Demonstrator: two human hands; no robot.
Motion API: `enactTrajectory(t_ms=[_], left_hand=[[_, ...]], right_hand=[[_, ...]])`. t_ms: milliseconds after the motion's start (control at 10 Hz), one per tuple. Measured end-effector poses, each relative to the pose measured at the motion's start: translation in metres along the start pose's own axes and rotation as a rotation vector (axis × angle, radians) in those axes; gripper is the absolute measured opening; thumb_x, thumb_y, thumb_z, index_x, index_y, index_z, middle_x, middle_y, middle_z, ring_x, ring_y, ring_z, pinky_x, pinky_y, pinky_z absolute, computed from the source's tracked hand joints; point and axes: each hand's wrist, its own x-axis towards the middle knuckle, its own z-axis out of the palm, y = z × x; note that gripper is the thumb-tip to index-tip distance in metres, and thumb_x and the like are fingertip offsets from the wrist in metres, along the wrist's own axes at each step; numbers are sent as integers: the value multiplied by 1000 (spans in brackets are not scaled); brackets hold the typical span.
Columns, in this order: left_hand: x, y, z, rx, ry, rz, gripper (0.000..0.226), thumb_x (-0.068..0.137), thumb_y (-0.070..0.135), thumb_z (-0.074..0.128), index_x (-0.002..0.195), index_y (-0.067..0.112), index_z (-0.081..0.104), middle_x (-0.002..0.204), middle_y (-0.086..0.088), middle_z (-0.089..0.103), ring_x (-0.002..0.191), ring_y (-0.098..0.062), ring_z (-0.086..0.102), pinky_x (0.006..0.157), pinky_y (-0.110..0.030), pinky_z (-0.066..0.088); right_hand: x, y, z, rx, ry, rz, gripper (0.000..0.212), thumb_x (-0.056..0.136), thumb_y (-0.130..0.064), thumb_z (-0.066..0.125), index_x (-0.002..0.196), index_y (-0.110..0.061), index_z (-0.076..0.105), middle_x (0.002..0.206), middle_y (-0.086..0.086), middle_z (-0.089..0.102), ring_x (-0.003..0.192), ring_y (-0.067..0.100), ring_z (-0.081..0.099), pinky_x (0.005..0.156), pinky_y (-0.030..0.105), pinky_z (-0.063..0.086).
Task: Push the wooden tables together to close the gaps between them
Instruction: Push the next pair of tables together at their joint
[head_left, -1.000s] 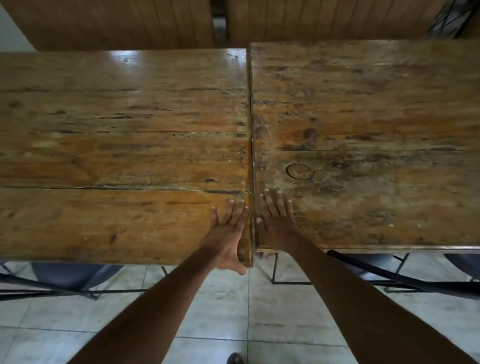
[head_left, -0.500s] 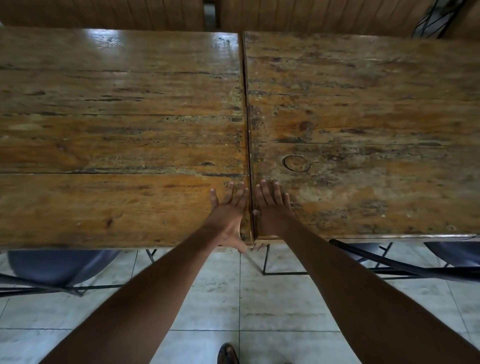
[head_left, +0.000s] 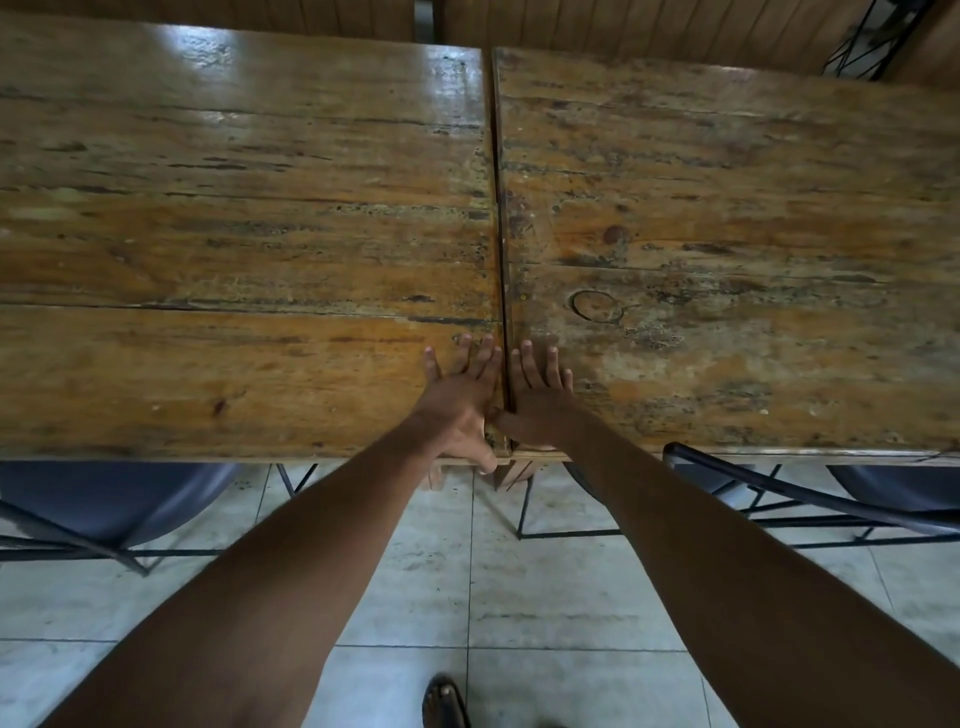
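Observation:
Two worn wooden tables stand side by side, the left table (head_left: 234, 249) and the right table (head_left: 727, 249), with only a thin dark seam (head_left: 500, 208) between them. My left hand (head_left: 460, 402) lies flat on the left table's near right corner, fingers spread, thumb hanging over the front edge. My right hand (head_left: 537, 397) lies flat on the right table's near left corner. The two hands sit on either side of the seam, thumbs almost touching. Neither hand holds anything.
Dark blue chairs with black metal frames are tucked under the tables at the left (head_left: 104, 499) and the right (head_left: 831, 499). Pale tiled floor (head_left: 519, 597) lies below. My foot (head_left: 444, 701) shows at the bottom. A wooden panelled wall (head_left: 623, 26) runs behind the tables.
The view has drifted so the tables sit a little lower and my hands look farther away. Both hands stay flat on the corners beside the seam, which looks as narrow as before.

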Motion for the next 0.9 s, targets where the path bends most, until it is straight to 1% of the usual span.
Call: enactTrajectory(t_ms=[100, 200, 300, 400, 500, 600, 700, 800, 900], left_hand=[[3, -2, 4, -7, 20, 6, 165, 41, 69, 88, 155, 11, -15, 166, -8, -21, 148, -32, -26, 115, -72, -6], [3, -3, 6, -19, 32, 8, 170, 34, 73, 88, 155, 10, -14, 166, -8, -20, 149, -32, -25, 115, -73, -8], [4, -4, 7, -18, 42, 16, 167, 35, 70, 88, 156, 10, -11, 167, -9, -17, 150, -32, -23, 114, -74, -6], [6, -4, 6, -19, 40, 10, 166, 37, 66, 90, 156, 11, -12, 167, -8, -17, 150, -31, -24, 114, -75, -7], [8, -3, 3, -26, 31, -4, 165, 39, 62, 92, 156, 11, -13, 167, -8, -20, 150, -31, -24, 113, -73, -11], [8, 0, -3, -14, 8, -30, 163, 42, 58, 93, 155, 11, -15, 166, -7, -22, 150, -31, -24, 114, -73, -10], [3, 9, -11, 29, -31, -66, 162, 46, 56, 93, 155, 10, -17, 166, -8, -23, 150, -35, -23, 115, -73, -4], [-9, 21, -24, 91, -80, -106, 156, 52, 54, 92, 155, 11, -17, 166, -12, -20, 150, -45, -15, 118, -71, 4], [-33, 35, -33, 155, -67, -113, 134, 68, 51, 84, 157, 8, -6, 167, -18, -5, 149, -51, 2, 117, -71, 9]], right_hand=[[-9, 2, -5, -127, -85, -59, 135, 73, -71, 66, 151, -11, -27, 157, 10, -38, 141, 41, -37, 120, 55, -13], [-15, 7, -4, -229, -82, -115, 155, 59, -73, 77, 149, -5, -29, 156, 15, -38, 140, 45, -36, 120, 57, -9], [-17, 8, 1, -262, 34, -142, 146, 64, -76, 71, 152, -2, -20, 162, 19, -26, 146, 47, -24, 123, 54, 1], [-15, 9, 4, -285, 52, -158, 140, 68, -77, 66, 153, -2, -17, 163, 18, -22, 147, 47, -21, 124, 52, 5], [-14, 9, 3, -296, 54, -157, 134, 72, -76, 61, 153, -3, -16, 163, 17, -22, 147, 47, -20, 123, 50, 5], [-15, 7, 3, -306, 57, -144, 129, 77, -76, 57, 153, -3, -17, 163, 17, -23, 147, 47, -20, 123, 50, 4], [-15, 6, 2, -340, 39, -119, 131, 75, -77, 58, 153, -5, -20, 162, 16, -26, 146, 47, -22, 124, 51, 3], [-16, 0, -8, -393, -17, -137, 136, 72, -77, 62, 152, -6, -22, 162, 16, -25, 147, 44, -24, 122, 53, -3], [-21, -5, -24, -494, -76, -178, 134, 71, -74, 65, 155, -6, -15, 165, 17, -14, 151, 36, -16, 123, 53, -3]])
